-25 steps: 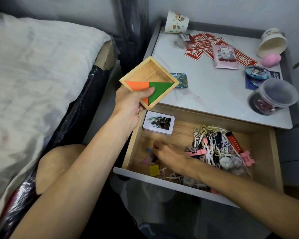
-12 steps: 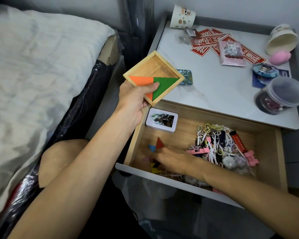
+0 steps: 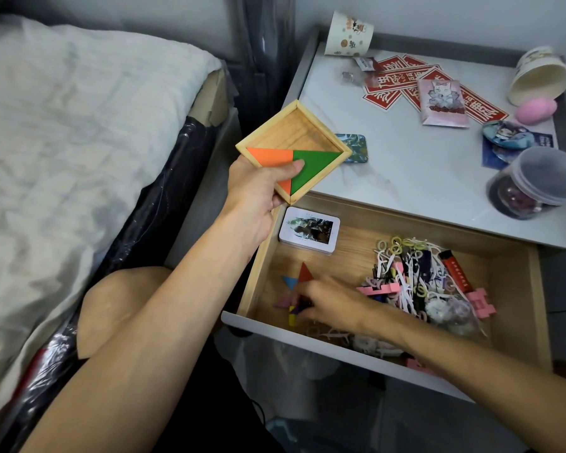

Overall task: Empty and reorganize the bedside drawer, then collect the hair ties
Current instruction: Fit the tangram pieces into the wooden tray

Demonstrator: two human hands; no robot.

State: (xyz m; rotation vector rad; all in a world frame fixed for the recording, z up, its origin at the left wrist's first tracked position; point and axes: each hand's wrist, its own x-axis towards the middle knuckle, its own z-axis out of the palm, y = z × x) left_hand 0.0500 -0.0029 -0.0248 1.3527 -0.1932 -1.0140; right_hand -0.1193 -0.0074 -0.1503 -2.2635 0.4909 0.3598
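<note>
Sliding back toward the drawer's front left corner, the right hand has uncovered a red triangle and a blue triangle on the drawer floor. The hand lies palm down with its fingers bent over a blurred cluster of small pieces, a yellow piece and a pink piece among them; whether it grips any of them I cannot tell.

To its right, in the middle of the open drawer, the hair ties lie tangled in a heap with pink clips and a red tube. A white tin sits in the back left corner.

Above that corner the left hand grips a wooden tray by one corner, thumb pressed on top. An orange triangle and a green triangle fill its near half.

On the nightstand top behind are two tipped paper cups, red cards, a pink packet, a pink sponge and a plastic jar. The bed is at the left.
</note>
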